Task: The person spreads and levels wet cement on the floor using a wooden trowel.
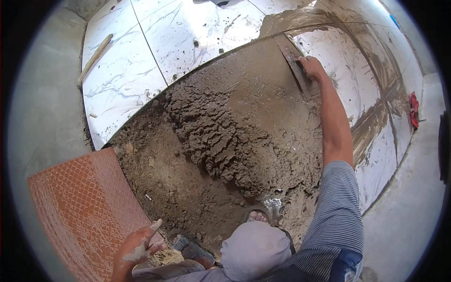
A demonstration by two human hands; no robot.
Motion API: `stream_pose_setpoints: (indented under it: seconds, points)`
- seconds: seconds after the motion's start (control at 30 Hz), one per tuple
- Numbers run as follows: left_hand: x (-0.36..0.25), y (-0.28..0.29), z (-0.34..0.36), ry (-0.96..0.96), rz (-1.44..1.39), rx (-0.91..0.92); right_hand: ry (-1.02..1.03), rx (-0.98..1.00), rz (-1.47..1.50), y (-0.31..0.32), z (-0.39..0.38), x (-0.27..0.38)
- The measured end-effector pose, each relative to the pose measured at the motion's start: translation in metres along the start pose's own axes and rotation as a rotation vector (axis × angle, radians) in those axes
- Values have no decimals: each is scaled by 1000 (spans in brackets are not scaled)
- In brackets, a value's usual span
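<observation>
My right hand, arm stretched forward, is closed on a long flat plastering trowel. Its blade lies on smoothed wet mortar, close to the edge of a laid white marbled tile. Nearer me the mortar turns rough and lumpy. My left hand, smeared with grey, is low at the left with its index finger stretched out and nothing visible in it. Beside it is a tile showing its orange-brown gridded back; whether the hand touches it I cannot tell.
More marbled tiles border the mortar at the far left, with a wooden stick on them. Brown slurry smears the tiles at far right. A red object lies by the right wall. My sandalled feet are close to the mortar.
</observation>
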State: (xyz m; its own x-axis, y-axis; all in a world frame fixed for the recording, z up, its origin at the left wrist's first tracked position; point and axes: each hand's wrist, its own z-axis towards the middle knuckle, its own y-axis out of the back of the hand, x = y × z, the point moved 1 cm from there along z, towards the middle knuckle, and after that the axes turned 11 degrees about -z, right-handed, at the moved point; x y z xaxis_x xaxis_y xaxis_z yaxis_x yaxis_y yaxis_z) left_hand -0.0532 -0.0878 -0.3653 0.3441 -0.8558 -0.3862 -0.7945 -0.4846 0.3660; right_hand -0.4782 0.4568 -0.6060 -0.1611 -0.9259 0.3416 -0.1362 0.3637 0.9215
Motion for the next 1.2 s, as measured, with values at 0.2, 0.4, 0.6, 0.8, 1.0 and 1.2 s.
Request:
stream_pose_setpoints:
  seconds: [0.2, 0.4, 0.6, 0.8, 1.0, 1.2]
  points:
    - [0, 3, -1, -23, -10, -17, -14, 10, 40, 15, -60, -7]
    - [-1, 4, 7, -35, 36, -13, 13, -70, 171, -4, -19, 13]
    - [-5, 4, 4, -20, -40, -29, -1, 22, 300, -17, -12, 26]
    - [2, 3, -5, -38, -34, -70, 19, -69, 309, -18, -17, 5]
    - [9, 3, -11, -21, -72, -32, 77, 41, 274, -29, -22, 21]
    - [5, 8, -8, -49, -28, 1, 285, 80, 85, -36, -75, 83]
